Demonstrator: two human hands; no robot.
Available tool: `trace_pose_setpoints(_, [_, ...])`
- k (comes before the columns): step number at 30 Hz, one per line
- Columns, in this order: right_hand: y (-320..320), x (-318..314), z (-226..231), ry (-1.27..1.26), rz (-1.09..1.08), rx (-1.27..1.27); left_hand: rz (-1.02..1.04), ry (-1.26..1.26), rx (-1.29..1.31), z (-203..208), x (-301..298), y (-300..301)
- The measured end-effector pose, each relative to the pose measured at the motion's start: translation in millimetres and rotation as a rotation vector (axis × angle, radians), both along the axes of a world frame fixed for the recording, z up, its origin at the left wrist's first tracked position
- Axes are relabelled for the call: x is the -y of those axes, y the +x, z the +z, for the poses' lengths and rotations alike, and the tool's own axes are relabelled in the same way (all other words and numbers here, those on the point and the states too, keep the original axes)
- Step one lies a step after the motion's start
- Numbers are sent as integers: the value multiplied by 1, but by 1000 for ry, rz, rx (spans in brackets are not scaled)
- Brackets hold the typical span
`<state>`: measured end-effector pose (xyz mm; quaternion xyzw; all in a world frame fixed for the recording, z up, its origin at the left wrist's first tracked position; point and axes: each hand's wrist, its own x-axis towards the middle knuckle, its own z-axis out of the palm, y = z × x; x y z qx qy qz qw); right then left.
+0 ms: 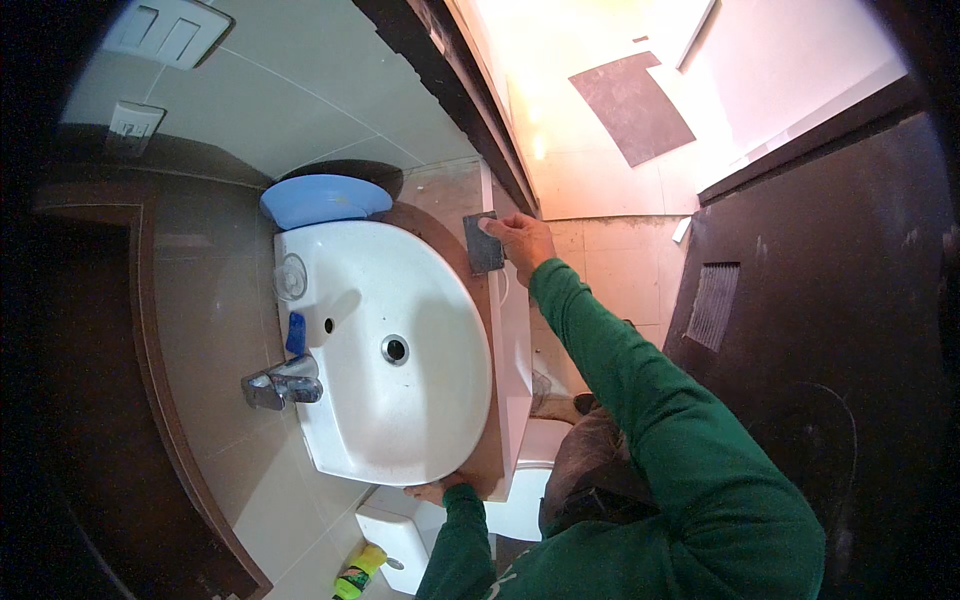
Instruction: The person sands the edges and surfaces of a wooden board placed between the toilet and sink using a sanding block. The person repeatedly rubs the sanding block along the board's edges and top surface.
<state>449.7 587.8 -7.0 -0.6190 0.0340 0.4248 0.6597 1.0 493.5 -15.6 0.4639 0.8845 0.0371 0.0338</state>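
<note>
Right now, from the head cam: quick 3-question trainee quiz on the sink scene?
1. True or false: the right hand holds a dark grey pad against the brown counter beside the white basin.
2. What does the left hand touch?
A. the chrome tap
B. the basin's near edge
C. the blue bowl
3. Fill in: the drain hole sits in the ___ of the basin.

Key: 1 true; 2 B; 3 middle.

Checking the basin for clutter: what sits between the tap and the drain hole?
Only bare white basin between tap and drain hole, in the head view.
</note>
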Motion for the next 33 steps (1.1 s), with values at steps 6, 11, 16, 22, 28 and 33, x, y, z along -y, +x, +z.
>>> trace_pose_setpoints(6, [69, -42, 20, -87, -116, 125, -69, -64, -90, -8, -1, 1])
trace_pose_setpoints(11, [21, -19, -2, 24, -11, -60, -56, -104, -154, -6, 3, -11])
trace_pose_setpoints(16, [74, -47, -1, -99, 6, 167, -108, -132, -196, -13, -1, -8])
trace_pose_setpoints(22, [47, -34, -35, -22, -11, 93, -137, -181, -240, -12, 2, -12])
trace_pose_setpoints(28, [79, -52, 3, -169, -13, 220, -198, -216, -307, -16, -2, -16])
trace_pose_setpoints(33, [-5, 8, -1, -92, 60, 242, -218, -245, -339, -21, -1, -21])
